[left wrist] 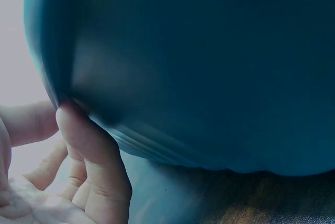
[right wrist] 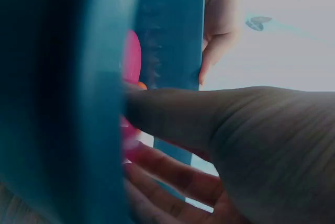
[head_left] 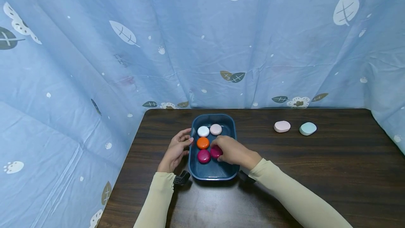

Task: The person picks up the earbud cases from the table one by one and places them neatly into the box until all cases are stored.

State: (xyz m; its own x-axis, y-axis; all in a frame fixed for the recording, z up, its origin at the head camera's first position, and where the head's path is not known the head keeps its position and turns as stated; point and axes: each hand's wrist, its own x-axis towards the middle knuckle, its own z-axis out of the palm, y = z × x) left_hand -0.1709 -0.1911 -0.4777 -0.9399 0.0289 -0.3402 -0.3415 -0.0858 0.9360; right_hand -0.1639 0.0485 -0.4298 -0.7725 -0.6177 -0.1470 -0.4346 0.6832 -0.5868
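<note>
A dark blue rectangular tray [head_left: 212, 176] sits on the table. My left hand [head_left: 174, 150] pinches its left rim between thumb and fingers, as the left wrist view also shows on the tray wall [left wrist: 183, 77]. Inside the tray, my right hand [head_left: 235, 152] grips a magenta round disc [head_left: 216, 152], partly hidden by the fingers. Close to it lie another magenta disc [head_left: 204, 156] and an orange disc [head_left: 203, 143]. A white disc [head_left: 203, 131] and a pale pink disc [head_left: 216, 129] lie at the tray's far end.
A pale pink oval piece [head_left: 282, 126] and a pale mint oval piece [head_left: 308, 128] lie at the back right of the dark wooden table [head_left: 335, 171]. A blue patterned cloth [head_left: 202, 45] hangs behind the table and along its left side.
</note>
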